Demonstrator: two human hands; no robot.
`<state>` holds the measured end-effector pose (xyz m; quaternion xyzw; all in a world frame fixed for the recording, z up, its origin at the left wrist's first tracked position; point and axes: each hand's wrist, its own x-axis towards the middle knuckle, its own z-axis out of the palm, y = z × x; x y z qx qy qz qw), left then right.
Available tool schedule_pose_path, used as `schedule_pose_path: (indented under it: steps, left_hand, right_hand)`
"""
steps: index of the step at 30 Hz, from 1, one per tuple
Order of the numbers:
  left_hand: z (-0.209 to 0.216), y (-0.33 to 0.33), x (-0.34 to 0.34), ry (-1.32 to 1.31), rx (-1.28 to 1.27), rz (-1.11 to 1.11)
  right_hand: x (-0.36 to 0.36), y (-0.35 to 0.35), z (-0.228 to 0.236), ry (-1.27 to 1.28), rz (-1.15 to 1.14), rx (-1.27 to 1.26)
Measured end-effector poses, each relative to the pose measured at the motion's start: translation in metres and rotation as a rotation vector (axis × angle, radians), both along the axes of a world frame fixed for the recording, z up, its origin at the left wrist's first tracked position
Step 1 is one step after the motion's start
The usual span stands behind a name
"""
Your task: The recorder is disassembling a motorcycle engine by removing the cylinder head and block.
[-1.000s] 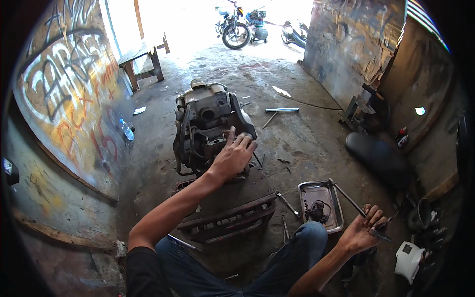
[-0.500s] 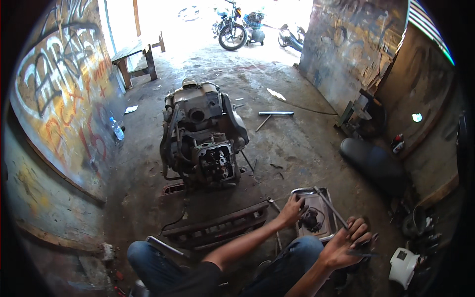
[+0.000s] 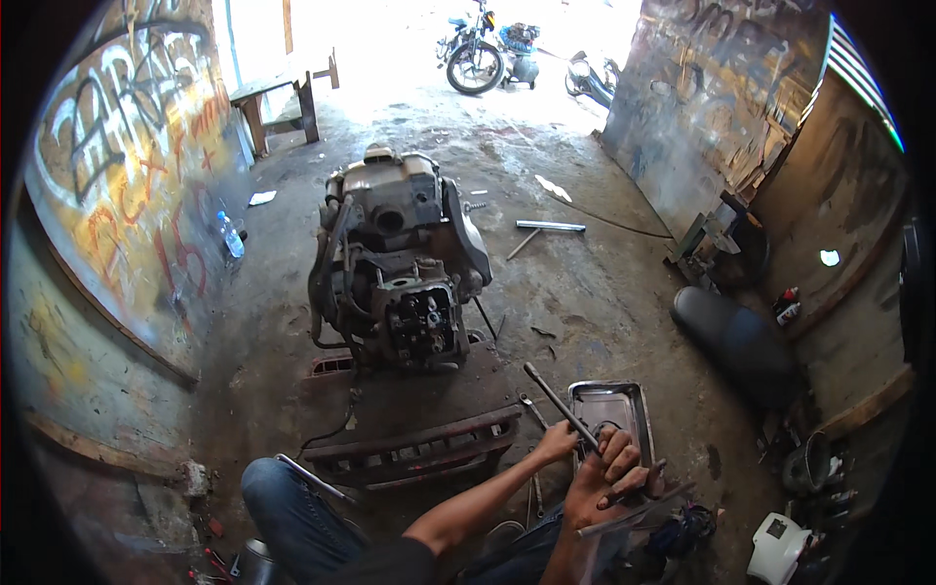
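My right hand (image 3: 606,478) is closed around a T-handle wrench (image 3: 556,395). Its long shaft slants up and left past my fingers, and its crossbar lies low beside my wrist. My left hand (image 3: 558,442) is curled close to the shaft, at the left edge of a metal tray (image 3: 640,400); its fingertips are partly hidden, and what they hold, if anything, does not show. The right hand covers much of the tray. Ahead stands a dirty engine (image 3: 400,244) with its front opened, showing metal parts inside, on a low reddish-brown support (image 3: 419,395).
Wrenches (image 3: 537,487) lie left of the tray. Another T-shaped tool (image 3: 551,226) is on the floor beyond. On the right are a black motorcycle seat (image 3: 733,336), a dark cloth-like bundle (image 3: 682,531) and a white part (image 3: 778,546). A bottle (image 3: 231,236) stands by the left wall.
My right hand has swung left with the T-handle wrench, now over the tray. My left hand has drawn back from inside the tray toward its left edge. The view has shifted slightly.
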<state>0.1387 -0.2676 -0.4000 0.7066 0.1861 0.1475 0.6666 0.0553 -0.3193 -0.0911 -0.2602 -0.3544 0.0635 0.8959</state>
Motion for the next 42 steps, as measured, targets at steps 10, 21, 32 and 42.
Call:
schedule_pose_path:
  steps: [10,21,32,42]
  left_hand:
    - [0.148,0.088,-0.111,-1.136,-1.373,-0.514]
    - [0.152,0.158,-0.165,-0.943,-1.278,0.333]
    - [0.106,0.178,-0.112,-1.127,-1.316,0.493]
    - [0.098,0.172,-0.108,-1.272,-1.553,0.280]
  right_hand:
    - [-0.020,0.091,-0.039,-0.080,0.130,0.132]
    - [-0.010,0.095,-0.033,0.081,0.174,0.125]
    - [-0.010,0.092,-0.037,0.172,0.305,0.153]
    - [-0.060,0.062,-0.028,0.251,0.216,-0.252]
